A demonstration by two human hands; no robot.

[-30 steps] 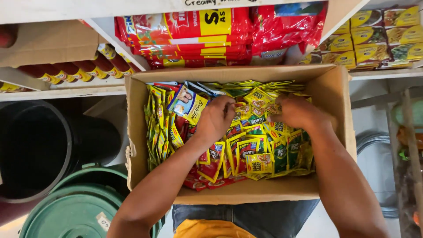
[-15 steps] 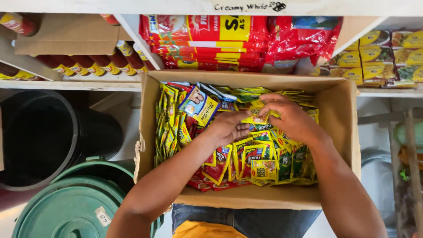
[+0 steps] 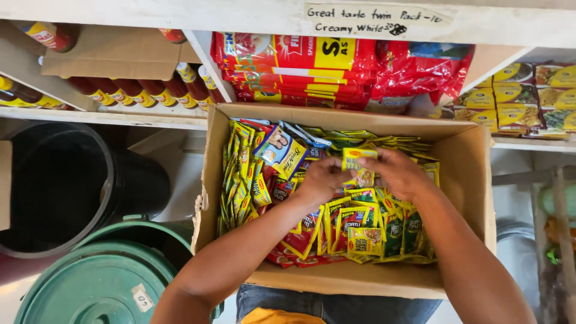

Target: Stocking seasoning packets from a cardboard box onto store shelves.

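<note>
Gripping one yellow sachet [image 3: 359, 159] with both hands' fingers closed, cardboard box [image 3: 465, 180] below white shelves [image 3: 108, 116], green bin lid [image 3: 90, 285].

Cardboard box [image 3: 468, 180] sits below the shelf [image 3: 120, 117], sachets [image 3: 360, 231] packed inside; both hands meet over them, lidded bin [image 3: 90, 288] at the box's left.

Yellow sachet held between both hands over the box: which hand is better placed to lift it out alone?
Probably the right hand: its fingers wrap the yellow sachet from the side and top, while the left hand only touches its lower left edge inside the cardboard box.
</note>
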